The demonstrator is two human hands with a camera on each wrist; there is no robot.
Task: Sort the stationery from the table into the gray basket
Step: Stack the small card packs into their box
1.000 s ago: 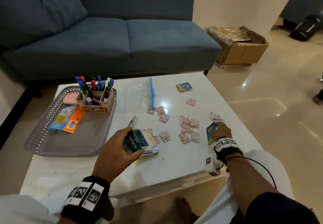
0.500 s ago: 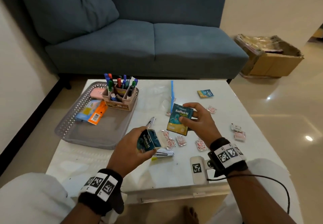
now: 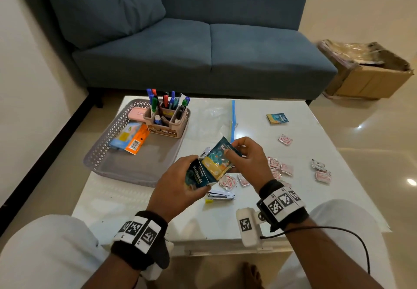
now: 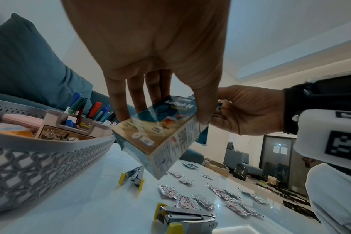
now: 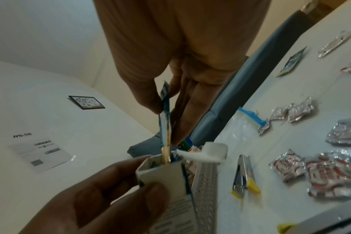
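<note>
My left hand grips a small teal Koflet-H box above the table's front, its top flap open. My right hand pinches a flat teal and yellow sachet by its upper end. The sachet's lower end stands in the mouth of the box. The gray basket sits at the table's left and holds a pen holder with markers and an orange and blue pack. One stapler lies just under my hands; another stapler lies nearer the basket.
Several red and silver foil sachets are scattered on the right half of the white table. Another teal sachet lies at the back right, and a clear zip bag at the back middle. A blue sofa stands behind.
My right hand lifted the teal sachet from the table's right side and carried it left to the box. Its lower end now sits in the box's open top. My left hand stayed put.
</note>
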